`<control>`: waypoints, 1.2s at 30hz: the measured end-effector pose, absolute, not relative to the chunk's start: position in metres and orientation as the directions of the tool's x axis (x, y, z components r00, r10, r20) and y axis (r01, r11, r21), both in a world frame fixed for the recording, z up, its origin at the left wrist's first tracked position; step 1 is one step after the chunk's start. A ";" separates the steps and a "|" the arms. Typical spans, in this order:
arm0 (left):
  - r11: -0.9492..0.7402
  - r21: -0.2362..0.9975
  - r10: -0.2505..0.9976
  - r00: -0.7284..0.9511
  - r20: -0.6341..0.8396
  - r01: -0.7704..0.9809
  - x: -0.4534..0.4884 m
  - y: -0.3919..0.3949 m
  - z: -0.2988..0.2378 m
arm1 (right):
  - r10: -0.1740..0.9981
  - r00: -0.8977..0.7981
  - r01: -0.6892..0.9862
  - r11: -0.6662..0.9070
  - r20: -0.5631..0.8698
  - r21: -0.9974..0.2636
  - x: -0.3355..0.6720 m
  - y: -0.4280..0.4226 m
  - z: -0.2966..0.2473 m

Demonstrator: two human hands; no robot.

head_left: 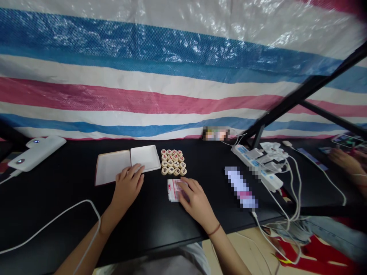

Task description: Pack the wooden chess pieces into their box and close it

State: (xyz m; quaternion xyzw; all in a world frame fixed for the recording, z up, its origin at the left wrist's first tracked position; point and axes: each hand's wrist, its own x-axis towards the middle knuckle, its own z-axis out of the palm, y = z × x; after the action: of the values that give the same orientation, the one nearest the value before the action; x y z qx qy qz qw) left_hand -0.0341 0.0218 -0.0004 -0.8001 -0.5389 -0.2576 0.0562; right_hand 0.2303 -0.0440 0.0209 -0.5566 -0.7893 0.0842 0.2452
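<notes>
My left hand (127, 186) rests with its fingers over the near edges of two shallow white box halves, the left one (112, 167) and the right one (145, 158), which lie side by side. Beyond my right hand (196, 202) sits a tight block of several round wooden Chinese chess pieces (172, 161), with red and black characters on top. My right hand's fingers lie on a folded white packet with red print (174, 190), and they hide part of it. Neither hand touches the chess pieces.
The black table (57, 183) holds a white power bank (37, 153) at left and a white power strip (256, 166) with tangled cables at right. A blurred object (241, 187) lies beside it. Another person's hand (344, 162) is at far right. A striped tarp (172, 76) hangs behind.
</notes>
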 end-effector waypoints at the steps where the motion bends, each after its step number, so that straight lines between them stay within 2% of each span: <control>1: -0.398 0.162 0.846 0.293 0.445 0.903 -0.035 0.022 -0.002 | 0.928 -0.261 0.852 0.351 0.265 -0.389 0.235 -0.048 0.017; 4: -0.388 0.150 0.883 0.319 0.345 0.909 -0.038 0.020 -0.004 | 0.956 -0.230 0.878 0.284 0.181 -0.384 0.239 -0.053 0.012; 9: -0.382 0.199 0.914 0.338 0.223 0.903 -0.037 0.004 0.006 | 0.979 -0.192 0.916 0.204 0.068 -0.347 0.231 -0.049 0.019; 15: -0.376 0.298 0.917 0.305 0.258 0.877 -0.037 -0.001 0.024 | 0.964 -0.242 0.884 0.267 0.114 -0.384 0.230 -0.044 0.021; 19: -0.296 0.341 0.943 0.215 0.254 0.892 -0.040 0.022 0.041 | 0.966 -0.247 0.895 0.258 0.076 -0.363 0.226 -0.040 0.023; 25: -0.023 0.235 0.979 -0.026 0.201 0.972 -0.031 0.048 0.042 | 0.980 -0.198 0.938 0.180 -0.030 -0.297 0.216 -0.035 0.027; 30: -0.023 0.192 0.986 -0.010 0.169 0.981 -0.033 0.040 0.026 | 0.984 -0.164 0.924 0.130 -0.068 -0.359 0.215 -0.032 0.023; 36: -0.035 0.210 0.993 0.010 0.121 0.977 -0.037 0.038 0.017 | 0.981 -0.190 0.872 0.153 -0.032 -0.464 0.217 -0.030 0.026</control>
State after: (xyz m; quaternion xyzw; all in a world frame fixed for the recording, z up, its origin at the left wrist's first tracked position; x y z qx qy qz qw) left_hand -0.0371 0.0377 0.0174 -0.7097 -0.6938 -0.1176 -0.0332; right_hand 0.2174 -0.0298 0.0264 -0.6209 -0.7463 0.1944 0.1401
